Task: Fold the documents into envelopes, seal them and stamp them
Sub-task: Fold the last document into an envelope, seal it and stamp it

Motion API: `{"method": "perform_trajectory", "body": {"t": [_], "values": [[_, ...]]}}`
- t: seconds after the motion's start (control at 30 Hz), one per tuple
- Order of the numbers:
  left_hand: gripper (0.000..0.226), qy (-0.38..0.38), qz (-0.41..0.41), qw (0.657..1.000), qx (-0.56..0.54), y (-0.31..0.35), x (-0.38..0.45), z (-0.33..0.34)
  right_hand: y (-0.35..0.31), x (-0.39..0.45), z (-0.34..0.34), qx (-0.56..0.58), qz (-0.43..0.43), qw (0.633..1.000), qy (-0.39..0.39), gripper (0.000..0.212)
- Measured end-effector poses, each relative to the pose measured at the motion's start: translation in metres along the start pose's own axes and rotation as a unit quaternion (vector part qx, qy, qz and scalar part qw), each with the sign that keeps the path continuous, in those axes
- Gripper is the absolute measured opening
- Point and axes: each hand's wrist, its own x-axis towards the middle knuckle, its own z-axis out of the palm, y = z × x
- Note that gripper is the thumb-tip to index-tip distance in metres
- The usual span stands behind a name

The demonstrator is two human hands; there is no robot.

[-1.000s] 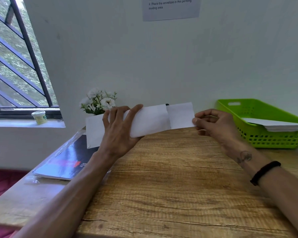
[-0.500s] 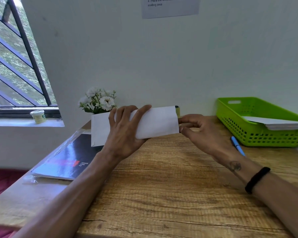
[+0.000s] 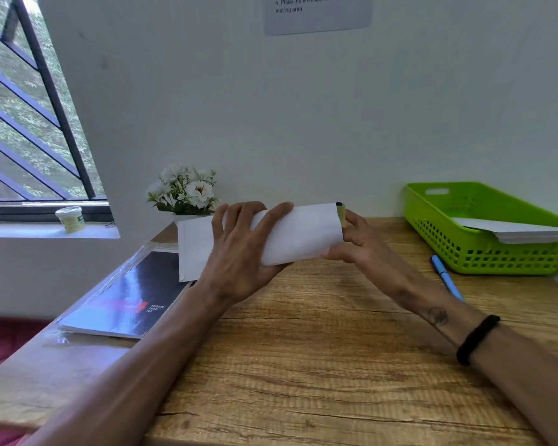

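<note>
a second ago a white folded sheet stuck well out of the right end of the envelope (image 3: 298, 235), pinched by the right hand (image 3: 356, 241); now none of it shows, so the paper looks fully pushed inside. the envelope is held up above the wooden table (image 3: 319, 365), just in front of the flowers (image 3: 187, 191). the left hand (image 3: 242, 255) wraps round its middle, fingers over the top and thumb underneath, bowing it a little. the right hand is at the open end, fingers curled against the edge and touching the yellowish flap (image 3: 341, 214) (the flap is not yet folded down, as far as i can tell). for the task this likely means stuffing is done for this envelope and sealing comes next, then the stamp. the green basket (image 3: 432, 226) with paper in it sits well to the right, a blue pen (image 3: 445, 278) beside it.
</note>
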Motion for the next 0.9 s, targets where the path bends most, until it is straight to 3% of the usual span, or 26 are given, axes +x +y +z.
{"method": "perform_trajectory", "body": {"t": [0.17,0.3,0.4,0.53,0.73,0.8,0.9], "values": [[0.086,0.0,0.009,1.0,0.002,0.001,0.0,0.0,0.0,-0.003,0.004,-0.024,0.013,1.0,0.015,0.033],[0.09,-0.005,0.014,1.0,-0.009,0.004,0.0,0.0,0.003,-0.002,0.006,0.008,0.016,0.998,0.062,0.019],[0.1,-0.031,0.017,0.999,-0.029,0.005,0.001,-0.004,0.011,0.001,0.002,0.115,0.049,0.989,0.079,0.019],[0.106,-0.066,0.017,0.996,-0.064,0.01,0.002,-0.01,0.019,0.007,-0.008,0.283,0.085,0.949,0.105,0.022],[0.057,-0.089,-0.064,0.988,-0.107,0.003,0.01,-0.02,0.026,0.013,-0.026,0.33,0.101,0.919,0.192,0.013],[0.045,-0.099,-0.104,0.969,-0.2,0.001,0.009,-0.019,0.028,0.015,-0.029,0.314,0.105,0.916,0.227,0.019],[0.041,-0.179,-0.156,0.924,-0.299,0.011,0.006,-0.014,0.032,0.016,-0.026,0.306,0.12,0.916,0.231,0.039]]}}
